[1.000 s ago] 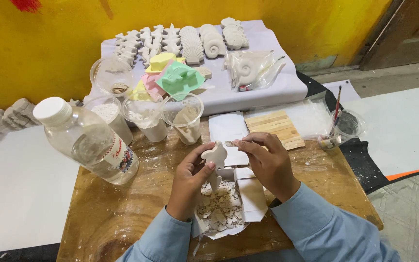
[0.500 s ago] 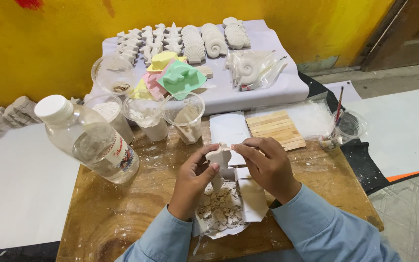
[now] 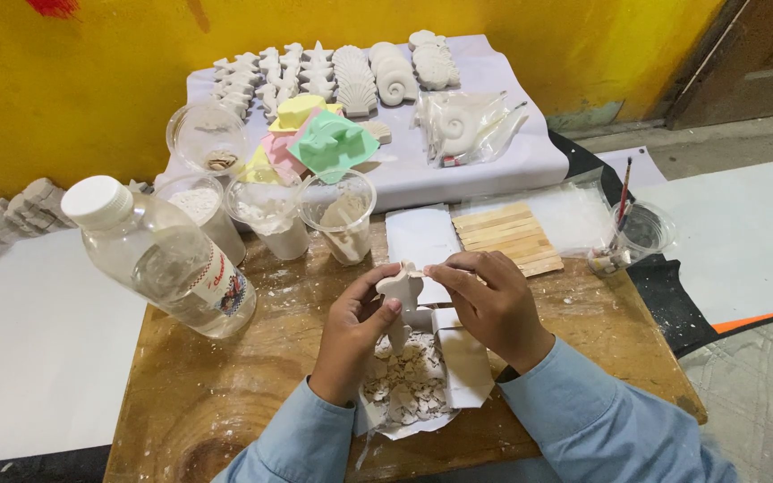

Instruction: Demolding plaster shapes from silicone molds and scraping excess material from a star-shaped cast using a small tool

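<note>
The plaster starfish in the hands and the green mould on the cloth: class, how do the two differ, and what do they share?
The plaster starfish is off-white; the green mould is pale green. The starfish is held up between the fingers of the left hand and the right hand, over a paper of white chips; the mould lies on other coloured moulds. The starfish looks smaller. Both show sea-creature shapes.

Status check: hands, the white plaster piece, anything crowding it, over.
Both hands, left and right, grip the small white plaster figure. Held over an opened paper tray of white plaster chips. Clear plastic cup of powder stands behind, apart.
</note>
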